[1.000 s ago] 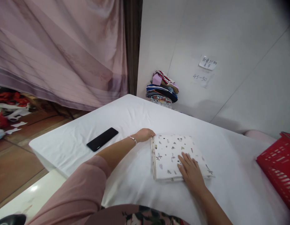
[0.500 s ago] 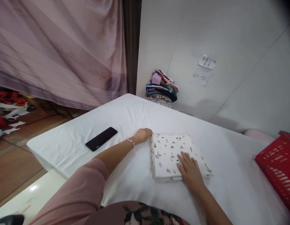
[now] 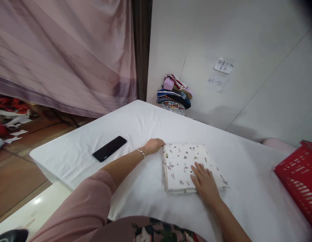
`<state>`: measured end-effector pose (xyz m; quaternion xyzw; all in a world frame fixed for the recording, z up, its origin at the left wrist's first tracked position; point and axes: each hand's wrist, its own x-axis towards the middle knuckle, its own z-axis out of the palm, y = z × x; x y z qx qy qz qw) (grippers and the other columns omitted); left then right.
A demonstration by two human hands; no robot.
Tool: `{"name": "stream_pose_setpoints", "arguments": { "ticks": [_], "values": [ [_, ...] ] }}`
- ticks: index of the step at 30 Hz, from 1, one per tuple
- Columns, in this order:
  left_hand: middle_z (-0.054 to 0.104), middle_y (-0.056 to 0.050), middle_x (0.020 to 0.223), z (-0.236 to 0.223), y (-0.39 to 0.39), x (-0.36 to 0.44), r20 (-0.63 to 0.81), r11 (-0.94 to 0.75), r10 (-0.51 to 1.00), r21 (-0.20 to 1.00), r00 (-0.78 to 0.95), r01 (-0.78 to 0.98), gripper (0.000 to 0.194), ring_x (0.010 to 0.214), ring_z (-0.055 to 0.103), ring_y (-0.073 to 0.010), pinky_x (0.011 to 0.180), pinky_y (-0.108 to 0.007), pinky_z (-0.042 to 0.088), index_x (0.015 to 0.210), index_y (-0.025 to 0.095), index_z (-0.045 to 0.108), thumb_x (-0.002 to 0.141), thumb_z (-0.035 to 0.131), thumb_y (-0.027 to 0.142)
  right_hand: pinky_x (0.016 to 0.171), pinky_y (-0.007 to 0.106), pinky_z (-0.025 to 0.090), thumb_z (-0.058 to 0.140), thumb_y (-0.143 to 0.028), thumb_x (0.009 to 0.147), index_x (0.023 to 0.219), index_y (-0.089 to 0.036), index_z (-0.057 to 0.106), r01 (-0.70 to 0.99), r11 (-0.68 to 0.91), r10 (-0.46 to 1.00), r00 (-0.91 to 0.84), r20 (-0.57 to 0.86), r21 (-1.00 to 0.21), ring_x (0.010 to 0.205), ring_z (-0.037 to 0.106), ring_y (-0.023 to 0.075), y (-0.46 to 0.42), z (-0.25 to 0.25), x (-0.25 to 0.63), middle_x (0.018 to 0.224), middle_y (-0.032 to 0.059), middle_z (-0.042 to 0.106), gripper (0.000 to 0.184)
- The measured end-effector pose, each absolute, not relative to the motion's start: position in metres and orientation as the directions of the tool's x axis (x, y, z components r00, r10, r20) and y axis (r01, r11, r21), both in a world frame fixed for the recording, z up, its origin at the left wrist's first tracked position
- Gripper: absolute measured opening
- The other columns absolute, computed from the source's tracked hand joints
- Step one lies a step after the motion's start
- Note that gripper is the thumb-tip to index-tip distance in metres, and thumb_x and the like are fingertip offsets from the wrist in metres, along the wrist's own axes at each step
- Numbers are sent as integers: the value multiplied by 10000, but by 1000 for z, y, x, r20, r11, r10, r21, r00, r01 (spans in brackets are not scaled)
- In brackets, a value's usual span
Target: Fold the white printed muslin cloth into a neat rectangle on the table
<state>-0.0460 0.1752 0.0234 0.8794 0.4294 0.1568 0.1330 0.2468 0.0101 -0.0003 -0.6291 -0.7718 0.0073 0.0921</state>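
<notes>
A folded white cloth [image 3: 182, 161] with small printed leaves and shapes lies flat on the white-covered table [image 3: 135, 181]. My left hand [image 3: 153, 146] is closed at the cloth's far left corner, its fingertips gripping the folded edge; the thumb side is partly hidden. Spread over the right front part of the same cloth, my right hand [image 3: 205, 183] rests palm down with its fingers stretched out. Several layers show along the cloth's left and front edges.
Left of my left forearm lies a black phone [image 3: 109, 148]. A red plastic basket [image 3: 297, 174] stands at the table's right edge. Behind the table, a pile of folded fabrics [image 3: 174, 94] leans near the grey wall [image 3: 221, 30]. A pink curtain [image 3: 70, 50] hangs at the left.
Both hands stay almost in place on the cloth; my left hand has shifted very slightly to the right at the corner. The cloth remains folded.
</notes>
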Motion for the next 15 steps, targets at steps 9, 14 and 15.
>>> {"name": "stream_pose_setpoints", "arguments": {
  "ticks": [9,14,15],
  "values": [
    [504,-83,1320,40,112,-6,362,-742,665,420,653,523,393,1254,406,-220,1055,-423,305,1239,205,512,881,444,352,1074,459,216,299,-427,922,1331,-249,431,969,207,975,-194,106,-133,1350,239,222,13,6,244,1446,37,329,466],
    [321,-105,1443,23,43,12,219,-823,521,384,825,418,652,1342,257,-273,1091,-502,207,1365,252,365,799,517,536,1077,459,204,327,-414,917,1337,-258,420,963,212,977,-203,69,-166,1345,250,225,5,17,241,1449,43,326,458],
    [318,-100,1444,18,33,12,212,-832,509,369,834,414,665,1344,250,-276,1091,-509,206,1373,263,352,792,524,537,1078,449,206,334,-413,916,1335,-255,423,960,220,975,-211,67,-174,1344,252,219,2,20,242,1448,44,329,456]
  ]
}}
